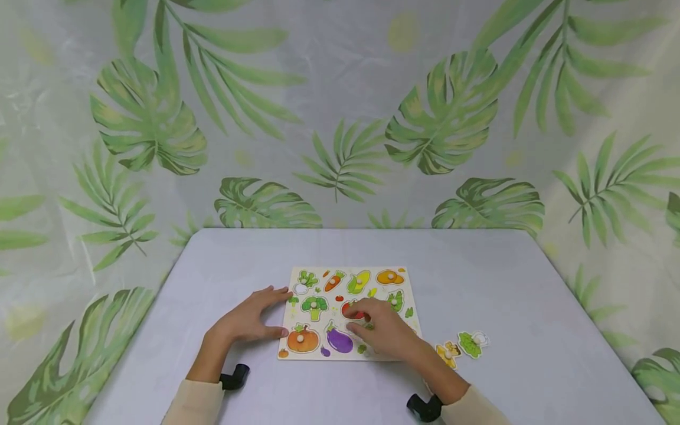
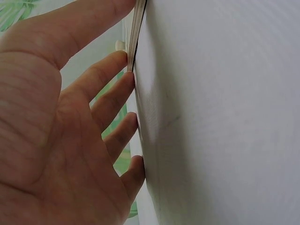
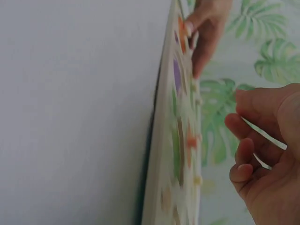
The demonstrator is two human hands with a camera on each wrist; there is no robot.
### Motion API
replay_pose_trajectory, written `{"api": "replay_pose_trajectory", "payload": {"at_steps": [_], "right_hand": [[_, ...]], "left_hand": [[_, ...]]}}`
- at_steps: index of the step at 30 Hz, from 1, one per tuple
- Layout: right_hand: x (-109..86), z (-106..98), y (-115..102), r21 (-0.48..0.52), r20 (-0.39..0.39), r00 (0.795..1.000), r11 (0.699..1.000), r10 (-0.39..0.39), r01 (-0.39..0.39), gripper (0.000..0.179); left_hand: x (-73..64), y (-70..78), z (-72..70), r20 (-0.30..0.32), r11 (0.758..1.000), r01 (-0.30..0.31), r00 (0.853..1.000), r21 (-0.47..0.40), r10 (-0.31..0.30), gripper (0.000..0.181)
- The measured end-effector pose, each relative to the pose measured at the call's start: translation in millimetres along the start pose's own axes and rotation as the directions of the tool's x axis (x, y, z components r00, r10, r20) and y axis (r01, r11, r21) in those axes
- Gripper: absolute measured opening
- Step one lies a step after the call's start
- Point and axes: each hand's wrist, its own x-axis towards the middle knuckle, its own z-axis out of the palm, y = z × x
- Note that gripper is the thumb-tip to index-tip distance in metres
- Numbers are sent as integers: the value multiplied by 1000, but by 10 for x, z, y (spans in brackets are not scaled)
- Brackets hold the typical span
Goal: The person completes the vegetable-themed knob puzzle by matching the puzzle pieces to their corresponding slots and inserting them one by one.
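Note:
A wooden vegetable puzzle board [image 1: 294,273] lies flat, filled with knobbed pieces such as a broccoli [image 1: 314,307], a pumpkin [image 1: 303,340] and an eggplant [image 1: 340,340]. My left hand [image 1: 247,319] spreads its thumb and fingers along the board's left edge, with fingertips right at that edge in the left wrist view. Over the right half, my right hand [image 1: 385,330] hovers with loosely bent fingers beside the tomato piece [image 1: 350,310]. The right wrist view shows nothing in its fingers [image 3: 246,126], which stand apart from the board. That hand hides the board's lower right part.
To the right of the board, a green leafy piece [image 1: 470,345] and a yellow piece [image 1: 447,354] lie on the white table [image 1: 531,295]. A leaf-patterned curtain [image 1: 340,88] hangs behind the table and along both sides.

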Motion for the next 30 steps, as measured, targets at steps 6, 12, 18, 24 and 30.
{"api": "replay_pose_trajectory", "payload": {"at_steps": [6, 12, 18, 24, 30], "right_hand": [[-159, -333, 181, -87, -86, 992, 991, 97, -104, 23], [-328, -574, 373, -129, -146, 981, 980, 130, -150, 24], [-527, -763, 589, -170, -190, 971, 969, 147, -180, 24], [-719, -890, 764, -239, -217, 964, 949, 153, -205, 22], [-900, -962, 846, -274, -220, 962, 936, 163, -222, 20]], "left_hand": [[10, -25, -8, -9, 1000, -7, 1000, -4, 7, 82], [16, -43, 2, -7, 1000, -7, 1000, -11, 7, 83], [6, -8, -7, 2, 1000, -7, 1000, -21, 7, 83], [-2, 8, -17, 1, 1000, 0, 1000, -15, 0, 83], [-4, 5, -15, 0, 1000, 5, 1000, -16, -5, 83]]}}
